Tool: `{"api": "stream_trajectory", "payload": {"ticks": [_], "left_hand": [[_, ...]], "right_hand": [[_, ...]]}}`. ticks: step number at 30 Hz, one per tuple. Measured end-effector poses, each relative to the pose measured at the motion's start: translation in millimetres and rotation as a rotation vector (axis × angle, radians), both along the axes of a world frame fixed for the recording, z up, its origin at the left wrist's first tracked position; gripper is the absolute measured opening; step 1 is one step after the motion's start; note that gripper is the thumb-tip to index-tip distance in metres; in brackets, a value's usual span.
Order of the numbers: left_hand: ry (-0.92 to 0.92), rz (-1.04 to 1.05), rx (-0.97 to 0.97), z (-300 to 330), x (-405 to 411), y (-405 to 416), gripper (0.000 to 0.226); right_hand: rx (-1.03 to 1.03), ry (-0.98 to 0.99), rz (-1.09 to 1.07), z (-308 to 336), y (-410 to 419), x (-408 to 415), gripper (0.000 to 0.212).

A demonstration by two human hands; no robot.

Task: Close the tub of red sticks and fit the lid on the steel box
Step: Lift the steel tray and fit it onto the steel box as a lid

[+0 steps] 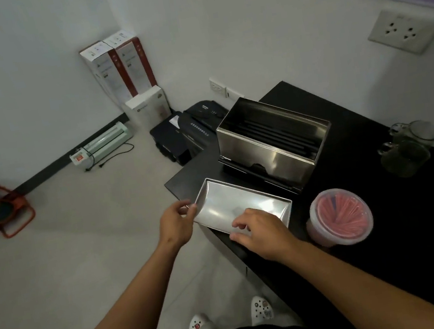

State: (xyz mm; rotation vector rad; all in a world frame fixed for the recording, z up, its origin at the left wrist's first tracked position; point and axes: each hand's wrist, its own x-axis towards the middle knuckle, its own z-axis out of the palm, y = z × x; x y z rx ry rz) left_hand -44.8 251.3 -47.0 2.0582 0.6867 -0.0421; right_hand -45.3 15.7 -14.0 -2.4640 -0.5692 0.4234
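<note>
A steel lid (233, 204) lies hollow side up at the near left corner of the black counter (406, 219). My left hand (175, 222) pinches its left end. My right hand (260, 230) grips its near long edge, fingers curled over the rim. Behind the lid stands the open steel box (280, 160) with dark sticks inside. To the right of my right hand sits a round clear tub of red sticks (339, 216) with a translucent lid on top.
Two glass jars (406, 148) stand at the counter's right side near the wall. On the floor to the left are a black shredder (194, 136), white cartons (124, 71), a laminator (104, 145) and an orange stool (10, 214). A wall socket (402, 31) is above the counter.
</note>
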Motion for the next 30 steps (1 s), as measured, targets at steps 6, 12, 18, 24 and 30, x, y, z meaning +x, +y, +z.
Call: {"api": "stream_trajectory", "payload": {"ticks": [6, 12, 18, 24, 30], "left_hand": [[-0.030, -0.016, -0.138, -8, -3, -4, 0.016], [-0.046, -0.016, -0.222, -6, -7, 1, 0.017], [-0.065, -0.082, -0.278, 9, -18, 15, 0.028], [-0.146, -0.068, -0.312, 45, -30, 49, 0.019], [-0.238, -0.095, -0.266, 80, -49, 73, 0.037]], "right_hand": [[-0.073, -0.010, -0.001, -15, 15, -2, 0.027], [-0.162, -0.098, 0.065, -21, 22, -6, 0.027], [-0.120, -0.221, 0.092, -3, 26, -16, 0.028], [-0.009, -0.291, 0.023, 58, 41, -18, 0.015], [0.074, -0.191, -0.021, 102, 71, -15, 0.014]]}}
